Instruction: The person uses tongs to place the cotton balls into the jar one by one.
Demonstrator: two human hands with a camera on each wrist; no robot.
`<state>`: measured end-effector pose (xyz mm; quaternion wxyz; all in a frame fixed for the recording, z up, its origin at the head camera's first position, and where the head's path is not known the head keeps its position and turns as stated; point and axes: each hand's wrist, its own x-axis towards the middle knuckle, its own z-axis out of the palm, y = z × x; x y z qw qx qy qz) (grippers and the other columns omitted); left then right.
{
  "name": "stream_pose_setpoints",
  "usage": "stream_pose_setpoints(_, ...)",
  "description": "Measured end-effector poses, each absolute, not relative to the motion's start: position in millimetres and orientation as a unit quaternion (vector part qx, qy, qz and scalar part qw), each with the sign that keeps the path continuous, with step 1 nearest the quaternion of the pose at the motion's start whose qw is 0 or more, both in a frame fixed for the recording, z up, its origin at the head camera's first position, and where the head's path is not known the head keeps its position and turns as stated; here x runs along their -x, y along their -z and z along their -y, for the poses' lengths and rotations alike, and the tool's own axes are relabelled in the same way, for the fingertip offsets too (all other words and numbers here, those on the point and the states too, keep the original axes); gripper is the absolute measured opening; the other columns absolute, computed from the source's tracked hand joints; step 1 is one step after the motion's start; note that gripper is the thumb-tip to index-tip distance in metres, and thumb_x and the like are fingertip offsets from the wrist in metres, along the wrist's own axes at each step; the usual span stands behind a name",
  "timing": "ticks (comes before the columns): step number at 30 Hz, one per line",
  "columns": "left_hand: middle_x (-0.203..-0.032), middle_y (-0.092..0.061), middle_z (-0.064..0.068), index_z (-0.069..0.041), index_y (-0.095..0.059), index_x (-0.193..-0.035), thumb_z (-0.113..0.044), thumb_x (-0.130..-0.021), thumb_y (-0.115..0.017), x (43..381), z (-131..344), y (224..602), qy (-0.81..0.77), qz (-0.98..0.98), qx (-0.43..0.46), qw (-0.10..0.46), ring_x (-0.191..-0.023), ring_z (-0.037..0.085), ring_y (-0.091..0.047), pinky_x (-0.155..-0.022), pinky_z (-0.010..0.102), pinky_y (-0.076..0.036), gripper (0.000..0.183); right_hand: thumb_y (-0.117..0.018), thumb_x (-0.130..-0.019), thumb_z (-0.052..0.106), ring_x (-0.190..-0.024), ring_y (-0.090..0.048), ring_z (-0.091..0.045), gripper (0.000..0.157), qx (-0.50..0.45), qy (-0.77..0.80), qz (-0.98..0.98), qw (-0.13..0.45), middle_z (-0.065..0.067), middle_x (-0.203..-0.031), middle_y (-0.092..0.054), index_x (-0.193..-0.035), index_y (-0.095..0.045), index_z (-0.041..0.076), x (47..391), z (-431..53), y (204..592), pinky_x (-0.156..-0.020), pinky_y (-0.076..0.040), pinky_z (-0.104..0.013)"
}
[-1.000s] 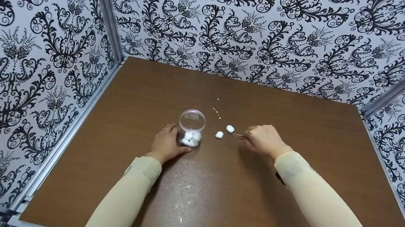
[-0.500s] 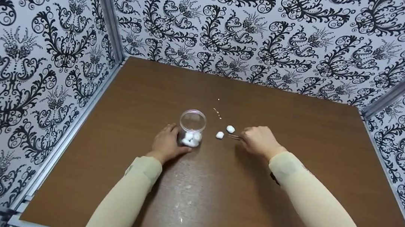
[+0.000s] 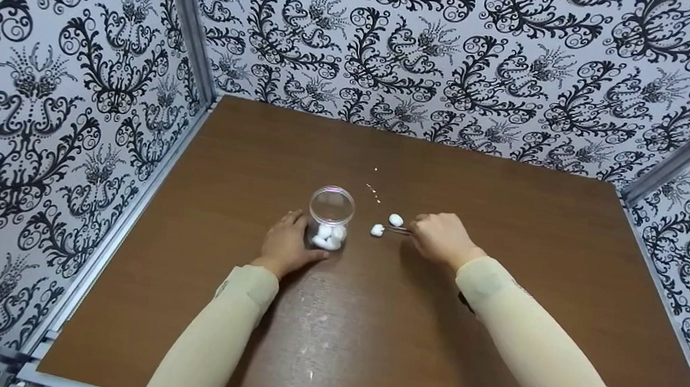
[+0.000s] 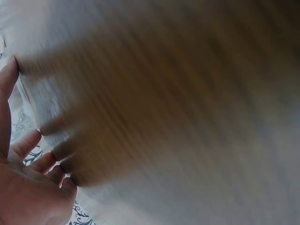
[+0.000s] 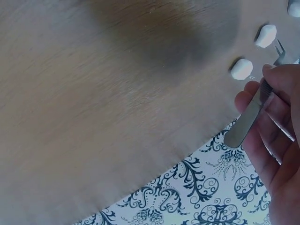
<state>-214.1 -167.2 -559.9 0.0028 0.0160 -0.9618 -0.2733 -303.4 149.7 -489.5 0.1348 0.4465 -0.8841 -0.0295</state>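
A clear jar with several white cotton balls in its lower part stands upright on the table. My left hand holds it from the left, thumb at the front and fingers behind; in the left wrist view several fingertips reach the tabletop. My right hand pinches silver tweezers between thumb and fingers. Their tips point left and meet the nearer loose cotton ball, which looks dented. Another loose cotton ball lies just behind the tweezers.
The brown table ends at patterned walls on the back and sides. Small bright specks dot the tabletop behind the jar. A metal frame post stands at the back left corner.
My right hand has shifted left, bringing the tweezers' tips from beside the farther cotton ball to the nearer one. My left hand and the jar stay in place.
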Motion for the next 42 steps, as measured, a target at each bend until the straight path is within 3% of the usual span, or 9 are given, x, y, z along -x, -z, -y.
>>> stream_pose_setpoints(9, -0.162, -0.043, 0.022, -0.001, -0.053, -0.148, -0.053, -0.081, -0.086, 213, 167, 555, 0.27, 0.963, -0.016, -0.002, -0.155, 0.041, -0.035, -0.127, 0.053, -0.031, 0.091, -0.078, -0.086, 0.009, -0.059, -0.067, -0.03, 0.008, -0.451, 0.03, 0.881, 0.142, -0.007, -0.072, -0.069, -0.08, -0.073, 0.008, 303, -146, 491, -0.051, -0.053, -0.051)
stream_pose_setpoints(18, -0.161, -0.045, 0.023, -0.001, -0.056, -0.145, -0.053, -0.08, -0.087, 212, 166, 554, 0.273, 0.962, -0.016, 0.009, -0.154, 0.042, -0.037, -0.126, 0.054, -0.032, 0.089, -0.075, -0.085, 0.009, -0.057, -0.066, -0.032, 0.015, -0.435, 0.024, 0.891, 0.129, -0.007, -0.067, -0.069, -0.071, -0.069, 0.009, 302, -141, 491, -0.051, -0.052, -0.053)
stream_pose_setpoints(25, -0.164, -0.042, 0.021, -0.003, -0.055, -0.147, -0.054, -0.081, -0.086, 213, 165, 556, 0.272, 0.962, -0.018, -0.004, -0.156, 0.039, -0.034, -0.127, 0.052, -0.03, 0.089, -0.077, -0.084, 0.013, -0.063, -0.067, -0.034, 0.015, -0.418, 0.053, 0.902, 0.095, -0.009, -0.073, -0.072, -0.075, -0.067, 0.008, 302, -140, 492, -0.055, -0.054, -0.053)
stream_pose_setpoints(42, -0.163, -0.043, 0.021, -0.004, -0.057, -0.145, -0.053, -0.079, -0.088, 212, 167, 558, 0.279, 0.96, -0.021, 0.001, -0.156, 0.041, -0.034, -0.127, 0.052, -0.03, 0.088, -0.076, -0.082, 0.017, -0.053, -0.062, -0.029, 0.02, -0.426, 0.055, 0.892, 0.143, -0.005, -0.064, -0.068, -0.066, -0.065, 0.011, 302, -138, 496, -0.046, -0.049, -0.049)
